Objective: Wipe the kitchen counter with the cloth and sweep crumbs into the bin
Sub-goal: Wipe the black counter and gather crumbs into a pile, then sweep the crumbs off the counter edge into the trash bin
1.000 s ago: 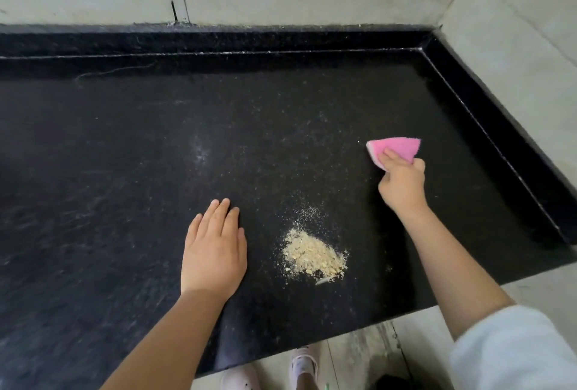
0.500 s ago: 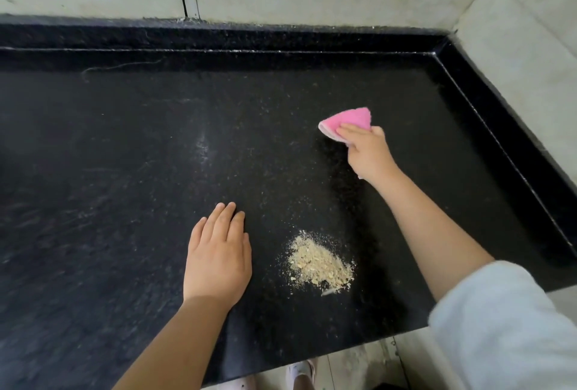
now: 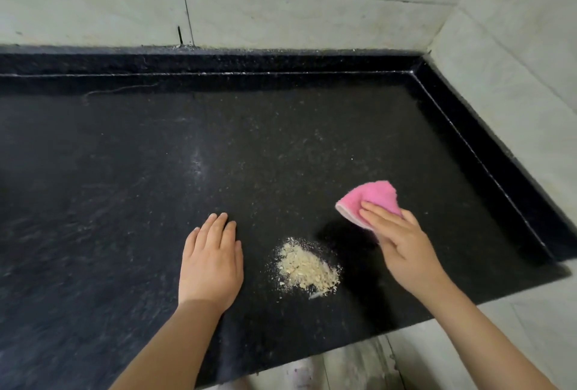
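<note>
Your right hand (image 3: pixel 402 242) pulled the cloth (image 3: pixel 370 202) back to lower right, fingers flat on it | left hand (image 3: pixel 210 261) still flat, holding nothing | crumbs (image 3: pixel 307 267) nearly gathered.

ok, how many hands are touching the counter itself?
1. The left hand rests flat on the black stone counter, left of the pale crumb pile. The right hand presses the folded pink cloth instead; contact beneath it is hidden.
</note>
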`<action>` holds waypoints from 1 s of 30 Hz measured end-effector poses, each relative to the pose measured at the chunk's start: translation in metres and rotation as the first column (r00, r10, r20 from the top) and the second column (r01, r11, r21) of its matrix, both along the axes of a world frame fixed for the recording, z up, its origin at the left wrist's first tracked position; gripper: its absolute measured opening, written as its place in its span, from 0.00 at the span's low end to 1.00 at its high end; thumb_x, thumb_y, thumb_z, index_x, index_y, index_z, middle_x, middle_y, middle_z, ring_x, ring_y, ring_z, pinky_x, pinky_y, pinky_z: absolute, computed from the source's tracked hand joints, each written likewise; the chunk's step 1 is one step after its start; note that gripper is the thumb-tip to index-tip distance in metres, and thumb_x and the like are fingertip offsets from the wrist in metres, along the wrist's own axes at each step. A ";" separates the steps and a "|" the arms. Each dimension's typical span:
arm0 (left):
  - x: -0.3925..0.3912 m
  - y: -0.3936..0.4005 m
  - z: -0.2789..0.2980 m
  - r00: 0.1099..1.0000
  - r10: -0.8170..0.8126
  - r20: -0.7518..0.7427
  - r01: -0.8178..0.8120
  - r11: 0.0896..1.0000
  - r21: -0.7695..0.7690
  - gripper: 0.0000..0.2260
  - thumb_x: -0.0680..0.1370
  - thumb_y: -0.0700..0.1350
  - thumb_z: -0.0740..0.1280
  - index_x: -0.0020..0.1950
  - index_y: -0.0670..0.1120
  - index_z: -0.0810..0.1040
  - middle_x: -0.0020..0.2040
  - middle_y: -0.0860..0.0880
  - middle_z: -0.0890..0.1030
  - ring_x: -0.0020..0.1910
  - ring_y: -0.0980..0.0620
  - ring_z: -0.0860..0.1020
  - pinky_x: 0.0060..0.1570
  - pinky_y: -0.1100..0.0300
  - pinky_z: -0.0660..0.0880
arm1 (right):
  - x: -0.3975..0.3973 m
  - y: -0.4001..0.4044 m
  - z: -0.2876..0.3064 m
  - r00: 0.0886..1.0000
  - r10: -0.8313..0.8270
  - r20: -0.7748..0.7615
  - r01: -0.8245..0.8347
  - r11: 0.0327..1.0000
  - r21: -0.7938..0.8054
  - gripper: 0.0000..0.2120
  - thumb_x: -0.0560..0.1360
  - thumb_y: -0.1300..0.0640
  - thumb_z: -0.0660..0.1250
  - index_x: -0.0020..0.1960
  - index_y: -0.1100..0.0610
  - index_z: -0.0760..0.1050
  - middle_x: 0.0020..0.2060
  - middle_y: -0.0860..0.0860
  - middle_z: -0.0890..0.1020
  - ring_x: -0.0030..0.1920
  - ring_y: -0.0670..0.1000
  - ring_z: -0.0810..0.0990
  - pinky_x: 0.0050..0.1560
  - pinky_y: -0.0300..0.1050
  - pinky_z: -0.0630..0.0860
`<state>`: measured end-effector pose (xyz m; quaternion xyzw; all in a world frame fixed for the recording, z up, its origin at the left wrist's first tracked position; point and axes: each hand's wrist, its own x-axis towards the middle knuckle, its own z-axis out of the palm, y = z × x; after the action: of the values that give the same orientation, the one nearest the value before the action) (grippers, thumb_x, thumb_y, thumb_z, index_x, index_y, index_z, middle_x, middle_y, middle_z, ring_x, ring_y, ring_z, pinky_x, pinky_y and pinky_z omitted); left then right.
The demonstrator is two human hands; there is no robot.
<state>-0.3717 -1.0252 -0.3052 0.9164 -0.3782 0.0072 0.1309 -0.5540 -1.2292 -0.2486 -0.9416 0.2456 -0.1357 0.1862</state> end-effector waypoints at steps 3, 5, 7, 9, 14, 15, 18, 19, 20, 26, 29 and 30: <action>-0.001 0.000 0.002 1.000 -0.020 0.007 0.020 0.999 0.025 0.21 0.74 0.46 0.51 0.51 0.37 0.80 0.54 0.40 0.81 0.56 0.41 0.78 0.54 0.44 0.73 | -0.023 -0.013 -0.015 0.965 -0.241 -0.100 0.242 0.970 -0.002 0.22 0.65 0.70 0.57 0.56 0.62 0.79 0.56 0.56 0.80 0.53 0.62 0.78 0.58 0.26 0.56; -0.001 0.002 0.004 1.000 -0.021 0.004 0.021 0.999 0.029 0.20 0.74 0.45 0.53 0.49 0.37 0.81 0.52 0.39 0.81 0.54 0.40 0.79 0.52 0.43 0.74 | -0.029 -0.009 -0.024 0.928 -0.332 -0.167 0.337 0.941 0.003 0.22 0.65 0.70 0.57 0.55 0.62 0.79 0.55 0.58 0.80 0.52 0.66 0.78 0.54 0.35 0.59; -0.006 0.002 0.010 1.000 -0.030 -0.004 0.030 0.999 -0.023 0.18 0.73 0.44 0.54 0.44 0.37 0.82 0.49 0.39 0.82 0.50 0.39 0.80 0.49 0.42 0.75 | -0.030 0.004 -0.026 0.893 -0.395 -0.218 0.394 0.918 -0.050 0.22 0.68 0.69 0.57 0.59 0.60 0.77 0.60 0.54 0.78 0.55 0.64 0.75 0.55 0.43 0.62; -0.012 0.001 0.019 0.998 -0.070 -0.004 0.069 0.993 -0.098 0.19 0.72 0.44 0.53 0.38 0.38 0.81 0.46 0.40 0.83 0.47 0.39 0.81 0.47 0.43 0.76 | -0.023 0.017 -0.022 0.851 -0.437 -0.291 0.432 0.898 -0.086 0.23 0.72 0.64 0.58 0.67 0.53 0.70 0.67 0.47 0.71 0.61 0.61 0.68 0.59 0.49 0.64; -0.057 -0.027 0.040 0.976 -0.200 0.085 0.213 0.957 -0.195 0.08 0.70 0.37 0.64 0.36 0.37 0.81 0.45 0.38 0.82 0.48 0.37 0.80 0.47 0.43 0.76 | -0.032 0.025 -0.005 0.835 -0.345 -0.429 0.364 0.930 -0.040 0.22 0.77 0.53 0.57 0.71 0.49 0.61 0.72 0.44 0.59 0.72 0.62 0.50 0.69 0.60 0.51; -0.070 -0.034 0.044 0.973 -0.210 0.100 0.227 0.952 -0.206 0.04 0.69 0.35 0.67 0.36 0.37 0.81 0.46 0.38 0.82 0.48 0.36 0.80 0.47 0.42 0.76 | -0.039 0.024 -0.001 0.851 -0.319 -0.416 0.338 0.941 -0.031 0.21 0.77 0.53 0.57 0.70 0.50 0.62 0.72 0.44 0.59 0.72 0.63 0.49 0.69 0.61 0.49; -0.121 -0.054 0.056 0.955 -0.269 0.125 0.292 0.924 -0.245 0.02 0.66 0.31 0.70 0.35 0.36 0.81 0.45 0.37 0.82 0.47 0.36 0.80 0.46 0.43 0.76 | -0.084 0.022 0.007 0.923 -0.260 -0.285 0.273 0.962 0.005 0.19 0.78 0.53 0.57 0.68 0.53 0.66 0.72 0.47 0.62 0.72 0.64 0.49 0.70 0.61 0.51; -0.144 -0.061 0.057 0.946 -0.291 0.145 0.320 0.911 -0.261 0.03 0.67 0.33 0.68 0.35 0.36 0.81 0.43 0.37 0.82 0.45 0.36 0.80 0.45 0.43 0.76 | -0.107 0.021 0.007 0.944 -0.241 -0.223 0.252 0.967 0.021 0.19 0.77 0.54 0.59 0.67 0.55 0.69 0.71 0.49 0.64 0.72 0.64 0.52 0.69 0.61 0.54; -0.163 -0.066 0.058 0.939 -0.311 0.149 0.341 0.902 -0.267 0.05 0.67 0.35 0.65 0.35 0.36 0.81 0.42 0.38 0.82 0.44 0.37 0.81 0.44 0.44 0.76 | -0.128 0.020 0.005 0.961 -0.224 -0.160 0.229 0.973 0.017 0.18 0.76 0.55 0.60 0.65 0.57 0.72 0.68 0.52 0.69 0.70 0.65 0.57 0.68 0.62 0.59; -0.292 -0.084 0.035 0.921 -0.386 0.045 0.384 0.886 -0.258 0.08 0.68 0.38 0.63 0.34 0.37 0.80 0.38 0.41 0.81 0.38 0.40 0.80 0.38 0.51 0.77 | -0.279 0.019 -0.034 0.964 -0.235 -0.127 0.251 0.960 0.128 0.16 0.70 0.61 0.60 0.56 0.62 0.79 0.56 0.59 0.80 0.59 0.64 0.74 0.65 0.57 0.64; -0.345 -0.088 0.000 0.912 -0.394 -0.110 0.383 0.917 -0.110 0.04 0.71 0.36 0.67 0.39 0.36 0.80 0.43 0.41 0.81 0.44 0.38 0.78 0.42 0.50 0.74 | -0.349 0.019 -0.072 0.937 -0.303 -0.174 0.339 0.907 0.248 0.14 0.73 0.69 0.61 0.56 0.63 0.78 0.54 0.59 0.80 0.60 0.64 0.72 0.62 0.54 0.66; -0.361 -0.088 -0.014 0.910 -0.381 -0.163 0.376 0.925 -0.060 0.05 0.72 0.37 0.66 0.41 0.36 0.80 0.45 0.41 0.81 0.47 0.39 0.77 0.44 0.50 0.73 | -0.371 0.019 -0.088 0.919 -0.327 -0.221 0.382 0.880 0.283 0.14 0.73 0.69 0.61 0.57 0.63 0.77 0.55 0.58 0.80 0.61 0.63 0.72 0.62 0.52 0.67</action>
<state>-0.7328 -1.1137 -0.3193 0.8211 -0.5356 -0.0921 0.1745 -0.9250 -1.2097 -0.3368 -0.8456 0.4475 -0.0466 0.2873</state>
